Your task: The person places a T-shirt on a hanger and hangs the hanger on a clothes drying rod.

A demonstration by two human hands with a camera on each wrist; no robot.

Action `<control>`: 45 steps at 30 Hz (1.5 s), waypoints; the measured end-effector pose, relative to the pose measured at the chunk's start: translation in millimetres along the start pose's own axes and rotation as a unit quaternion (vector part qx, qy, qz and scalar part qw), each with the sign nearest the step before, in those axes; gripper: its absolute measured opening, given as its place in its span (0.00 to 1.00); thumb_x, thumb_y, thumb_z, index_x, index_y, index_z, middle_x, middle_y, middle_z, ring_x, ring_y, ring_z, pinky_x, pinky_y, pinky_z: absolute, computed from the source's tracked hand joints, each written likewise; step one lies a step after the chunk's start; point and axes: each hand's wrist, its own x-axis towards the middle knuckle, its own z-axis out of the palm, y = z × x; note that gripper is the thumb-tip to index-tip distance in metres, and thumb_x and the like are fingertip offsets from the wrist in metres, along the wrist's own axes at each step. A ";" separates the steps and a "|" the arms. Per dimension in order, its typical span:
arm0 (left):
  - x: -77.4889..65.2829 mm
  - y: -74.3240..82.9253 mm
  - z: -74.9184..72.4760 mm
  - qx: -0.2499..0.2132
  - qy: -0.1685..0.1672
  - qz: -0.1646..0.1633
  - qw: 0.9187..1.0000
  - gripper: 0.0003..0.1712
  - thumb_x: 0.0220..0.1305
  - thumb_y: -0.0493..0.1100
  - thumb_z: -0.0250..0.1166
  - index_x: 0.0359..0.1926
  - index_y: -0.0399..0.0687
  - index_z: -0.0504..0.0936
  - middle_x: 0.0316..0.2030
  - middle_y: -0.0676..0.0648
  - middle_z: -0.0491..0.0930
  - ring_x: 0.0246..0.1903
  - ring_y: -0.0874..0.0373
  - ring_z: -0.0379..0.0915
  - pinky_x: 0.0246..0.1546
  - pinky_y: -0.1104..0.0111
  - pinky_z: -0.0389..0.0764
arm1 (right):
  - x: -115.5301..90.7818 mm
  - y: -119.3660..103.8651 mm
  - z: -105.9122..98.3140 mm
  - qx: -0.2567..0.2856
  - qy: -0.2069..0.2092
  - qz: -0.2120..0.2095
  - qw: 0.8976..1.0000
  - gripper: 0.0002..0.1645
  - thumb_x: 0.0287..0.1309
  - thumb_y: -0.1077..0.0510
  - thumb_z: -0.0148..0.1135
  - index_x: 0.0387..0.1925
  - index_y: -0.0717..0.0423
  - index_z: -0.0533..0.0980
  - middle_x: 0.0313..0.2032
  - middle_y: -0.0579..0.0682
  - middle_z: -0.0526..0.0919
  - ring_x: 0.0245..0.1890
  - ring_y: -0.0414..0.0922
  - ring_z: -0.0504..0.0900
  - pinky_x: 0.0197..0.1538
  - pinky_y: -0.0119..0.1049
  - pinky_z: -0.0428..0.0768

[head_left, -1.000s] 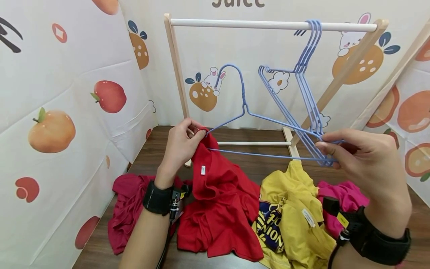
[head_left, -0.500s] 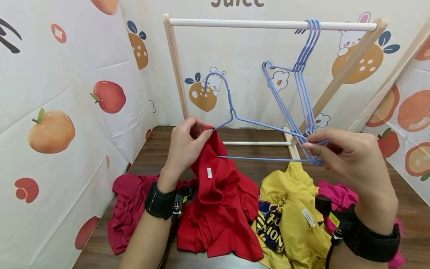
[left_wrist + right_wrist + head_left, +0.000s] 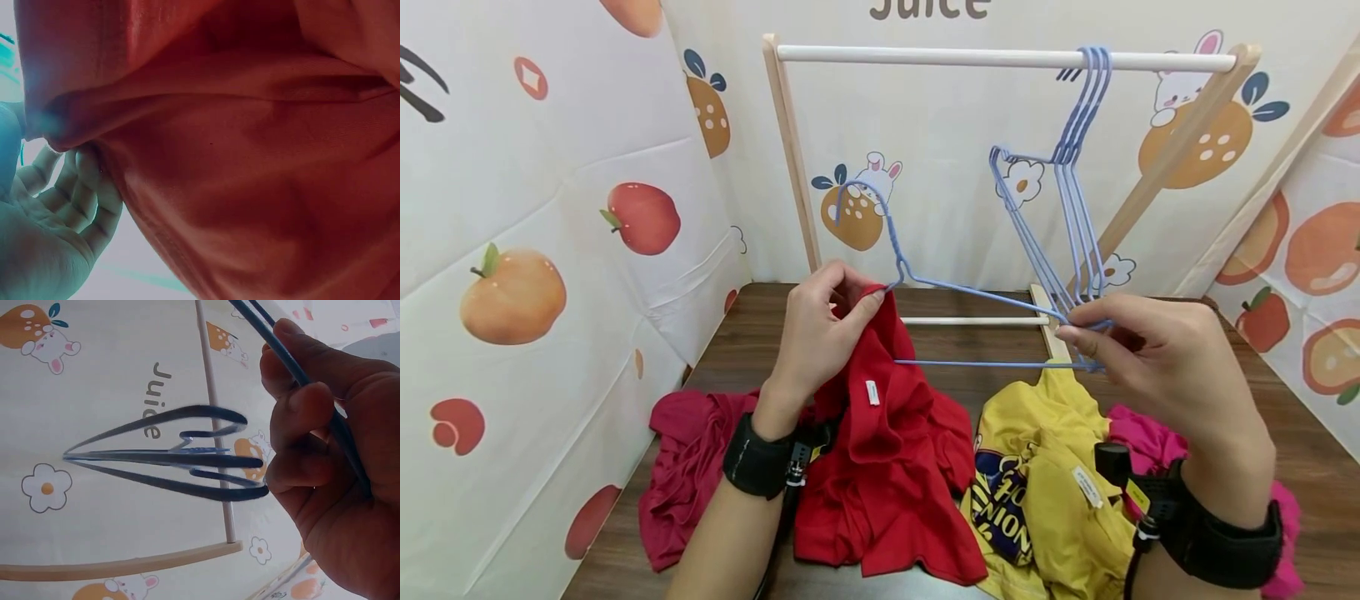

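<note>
My left hand pinches the neck edge of a red shirt, lifting that part while the lower part lies on the table. A blue wire hanger runs from the shirt's neck across to my right hand, which grips its right end between thumb and fingers. The hanger's left end is hidden inside the red cloth, and its hook tilts up to the left. In the left wrist view the red shirt fills most of the picture beside the fingers. The right wrist view shows fingers curled round the hanger.
Behind stands a wood-and-white clothes rack with several blue hangers at its right side. A yellow shirt lies right of the red one, a pink garment beyond it. A dark pink garment lies at left.
My right hand has moved left with the hanger, pushing its left end further into the red shirt's neck. The hook has shifted left and down. My left hand has moved slightly right with the cloth.
</note>
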 end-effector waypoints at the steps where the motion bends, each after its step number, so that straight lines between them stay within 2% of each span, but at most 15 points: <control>1: 0.0 0.5 1.0 -0.003 0.000 0.003 1.000 0.06 0.68 0.40 0.67 0.43 0.43 0.84 0.35 0.47 0.82 0.32 0.58 0.77 0.33 0.65 0.82 | 0.6 -0.1 1.9 0.007 0.004 -0.009 1.000 0.27 0.68 0.36 0.59 0.33 0.54 0.86 0.22 0.42 0.80 0.21 0.26 0.65 0.27 0.20 0.65; 4: 0.4 0.4 3.8 -0.002 0.001 0.010 1.000 0.06 0.68 0.39 0.67 0.43 0.43 0.84 0.35 0.47 0.81 0.33 0.59 0.76 0.32 0.64 0.82 | 2.0 -1.3 5.4 0.005 0.013 -0.018 1.000 0.30 0.68 0.34 0.57 0.32 0.55 0.86 0.22 0.42 0.81 0.21 0.26 0.65 0.27 0.20 0.64; 11: 0.8 -1.0 5.9 0.000 -0.001 0.030 1.000 0.08 0.68 0.43 0.67 0.45 0.44 0.86 0.36 0.48 0.80 0.35 0.58 0.74 0.34 0.64 0.79 | 2.9 -3.3 5.2 -0.026 0.023 -0.029 0.999 0.30 0.70 0.35 0.56 0.31 0.56 0.85 0.20 0.39 0.72 0.21 0.26 0.60 0.27 0.20 0.60; 15: 0.6 -2.2 3.3 -0.003 -0.010 0.049 0.999 0.12 0.72 0.39 0.57 0.47 0.45 0.87 0.40 0.48 0.81 0.38 0.58 0.75 0.39 0.65 0.77 | 2.6 -3.1 4.1 -0.038 0.028 -0.029 0.998 0.31 0.71 0.35 0.55 0.30 0.56 0.84 0.18 0.38 0.70 0.20 0.26 0.59 0.27 0.20 0.58; 19: 0.6 -3.8 0.1 -0.009 -0.021 0.065 0.998 0.19 0.68 0.30 0.50 0.48 0.45 0.87 0.41 0.47 0.81 0.40 0.58 0.74 0.40 0.66 0.77 | 1.4 -1.7 2.8 -0.040 0.032 -0.031 0.998 0.31 0.71 0.36 0.55 0.30 0.56 0.84 0.18 0.38 0.71 0.20 0.26 0.59 0.28 0.19 0.58; 24: -0.1 -5.1 -0.4 -0.008 -0.031 0.076 0.997 0.15 0.66 0.31 0.60 0.50 0.44 0.86 0.41 0.47 0.80 0.40 0.59 0.75 0.37 0.60 0.82 | 0.9 -2.1 2.5 -0.040 0.037 -0.028 0.998 0.31 0.71 0.35 0.55 0.30 0.57 0.84 0.18 0.39 0.72 0.20 0.26 0.59 0.28 0.19 0.58; 26: 0.0 -5.3 -0.1 -0.009 -0.035 0.077 0.996 0.14 0.66 0.33 0.63 0.51 0.44 0.85 0.41 0.47 0.80 0.40 0.59 0.75 0.39 0.59 0.83 | 0.8 -3.3 2.5 -0.041 0.042 -0.023 0.998 0.32 0.71 0.35 0.55 0.29 0.57 0.84 0.18 0.40 0.71 0.19 0.27 0.59 0.27 0.19 0.58; 31: 1.2 -4.2 0.0 -0.004 -0.042 0.080 0.996 0.13 0.67 0.36 0.67 0.52 0.44 0.85 0.41 0.46 0.80 0.40 0.57 0.76 0.39 0.59 0.84 | 0.7 -5.0 1.7 -0.046 0.044 -0.022 0.998 0.33 0.71 0.34 0.55 0.29 0.58 0.84 0.18 0.40 0.71 0.19 0.27 0.58 0.27 0.18 0.58; 38: 1.9 -3.6 -1.7 0.008 -0.043 0.088 0.995 0.11 0.68 0.37 0.68 0.50 0.43 0.85 0.40 0.46 0.83 0.39 0.59 0.77 0.40 0.63 0.83 | 0.1 -7.4 1.1 -0.048 0.041 -0.031 0.997 0.33 0.71 0.34 0.55 0.28 0.58 0.84 0.18 0.40 0.73 0.19 0.27 0.59 0.27 0.18 0.59; 45: 1.6 -2.9 -4.8 0.019 -0.056 0.093 0.994 0.09 0.68 0.35 0.66 0.48 0.39 0.83 0.39 0.45 0.84 0.38 0.58 0.79 0.39 0.62 0.85 | 0.8 -11.6 0.7 -0.043 0.037 -0.041 0.998 0.33 0.70 0.34 0.56 0.28 0.57 0.85 0.19 0.40 0.75 0.19 0.27 0.61 0.27 0.17 0.60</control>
